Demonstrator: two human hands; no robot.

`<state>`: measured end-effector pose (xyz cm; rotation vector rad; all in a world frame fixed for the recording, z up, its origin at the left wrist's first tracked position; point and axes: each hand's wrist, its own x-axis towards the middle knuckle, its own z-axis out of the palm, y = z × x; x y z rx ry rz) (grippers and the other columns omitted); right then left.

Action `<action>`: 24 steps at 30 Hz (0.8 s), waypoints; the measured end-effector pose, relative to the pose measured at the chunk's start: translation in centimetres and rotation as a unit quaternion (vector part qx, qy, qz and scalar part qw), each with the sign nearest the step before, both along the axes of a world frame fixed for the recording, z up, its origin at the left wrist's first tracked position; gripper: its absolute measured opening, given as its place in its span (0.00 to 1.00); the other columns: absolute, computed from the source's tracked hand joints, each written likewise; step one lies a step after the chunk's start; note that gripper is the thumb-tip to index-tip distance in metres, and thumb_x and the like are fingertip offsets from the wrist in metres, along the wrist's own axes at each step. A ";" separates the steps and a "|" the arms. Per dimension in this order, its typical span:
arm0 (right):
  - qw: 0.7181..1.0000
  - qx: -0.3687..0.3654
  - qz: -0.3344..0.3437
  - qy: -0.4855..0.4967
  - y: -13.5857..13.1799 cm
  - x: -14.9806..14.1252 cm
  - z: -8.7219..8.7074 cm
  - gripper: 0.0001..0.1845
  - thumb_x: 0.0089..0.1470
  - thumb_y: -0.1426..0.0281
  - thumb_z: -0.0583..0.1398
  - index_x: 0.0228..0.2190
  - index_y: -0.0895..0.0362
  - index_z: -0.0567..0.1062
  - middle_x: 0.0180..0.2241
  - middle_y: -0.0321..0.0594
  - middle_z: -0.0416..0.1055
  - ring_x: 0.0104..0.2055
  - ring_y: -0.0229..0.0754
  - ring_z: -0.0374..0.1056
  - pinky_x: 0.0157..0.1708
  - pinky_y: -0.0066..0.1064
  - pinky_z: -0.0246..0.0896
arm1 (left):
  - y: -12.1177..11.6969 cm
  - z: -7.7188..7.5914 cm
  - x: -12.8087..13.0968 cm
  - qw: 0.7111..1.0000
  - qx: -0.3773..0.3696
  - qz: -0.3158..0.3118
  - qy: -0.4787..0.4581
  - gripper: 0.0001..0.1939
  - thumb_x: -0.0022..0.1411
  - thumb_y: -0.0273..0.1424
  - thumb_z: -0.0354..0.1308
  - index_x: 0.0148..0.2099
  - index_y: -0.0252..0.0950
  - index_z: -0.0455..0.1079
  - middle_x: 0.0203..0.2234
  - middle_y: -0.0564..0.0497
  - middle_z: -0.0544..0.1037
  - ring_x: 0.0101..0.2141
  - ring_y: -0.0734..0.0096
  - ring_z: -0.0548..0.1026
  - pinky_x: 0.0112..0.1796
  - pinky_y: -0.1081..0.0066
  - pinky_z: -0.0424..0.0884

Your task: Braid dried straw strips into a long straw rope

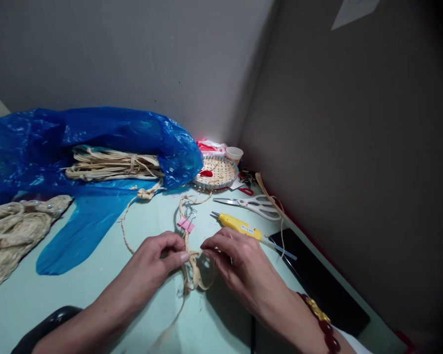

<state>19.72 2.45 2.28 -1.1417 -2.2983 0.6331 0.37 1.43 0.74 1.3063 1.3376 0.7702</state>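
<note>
My left hand (155,263) and my right hand (239,268) meet at the front middle of the pale green table (96,290). Both pinch loose straw strands (194,273) at the near end of a thin braided straw cord (186,241). A pink binder clip (185,224) is clamped on the braid just beyond my fingers. The cord curves away to the left towards a blue plastic bag (96,137). A red bead bracelet (323,319) sits on my right wrist.
The blue bag holds a bundle of straw (110,164). A woven straw piece (11,231) lies far left. Behind my hands are a yellow tool (239,226), white-handled scissors (254,204), a round woven tray (216,172), a small cup (234,153) and a dark phone (313,275). Walls close the corner.
</note>
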 end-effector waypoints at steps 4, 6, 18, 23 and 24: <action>1.000 -0.016 -0.013 0.006 -1.2 -0.1 0.4 0.09 0.62 0.69 0.54 0.32 0.56 0.73 0.28 0.36 0.68 0.30 0.37 0.64 0.31 0.30 0.56 | -0.1 0.3 -0.3 1.000 0.002 -0.016 0.008 0.10 0.57 0.36 0.57 0.27 0.37 0.63 0.22 0.58 0.65 0.27 0.72 0.61 0.30 0.71 0.56; 0.999 -0.046 -0.020 -0.013 -1.9 -0.6 0.5 0.10 0.61 0.65 0.55 0.31 0.56 0.71 0.28 0.36 0.68 0.30 0.38 0.64 0.30 0.31 0.55 | -0.2 0.3 -0.3 1.000 -0.009 -0.020 0.000 0.10 0.58 0.37 0.56 0.29 0.38 0.63 0.22 0.58 0.66 0.27 0.71 0.62 0.31 0.71 0.57; 0.993 -0.103 -0.033 -0.047 -3.0 -0.7 0.7 0.08 0.60 0.69 0.52 0.29 0.55 0.61 0.29 0.34 0.64 0.32 0.38 0.61 0.32 0.31 0.59 | -0.7 0.0 0.6 0.982 -0.098 -0.008 -0.160 0.10 0.61 0.35 0.54 0.30 0.37 0.60 0.16 0.58 0.69 0.20 0.77 0.63 0.25 0.74 0.58; 0.986 0.152 -0.021 -0.073 -3.6 -1.1 -0.3 0.03 0.55 0.74 0.53 0.28 0.57 0.64 0.30 0.41 0.66 0.31 0.44 0.63 0.25 0.31 0.57 | -0.6 0.0 0.6 0.975 -0.128 0.003 -0.182 0.12 0.59 0.36 0.58 0.30 0.37 0.59 0.16 0.63 0.61 0.15 0.85 0.45 0.17 0.77 0.38; 0.973 0.214 -0.018 -0.083 -3.8 -1.2 -0.7 0.04 0.54 0.75 0.52 0.27 0.57 0.64 0.28 0.42 0.66 0.29 0.44 0.62 0.21 0.30 0.53 | -0.6 0.0 0.6 0.976 -0.127 0.009 -0.179 0.12 0.59 0.36 0.59 0.30 0.36 0.60 0.16 0.64 0.60 0.15 0.86 0.44 0.17 0.78 0.38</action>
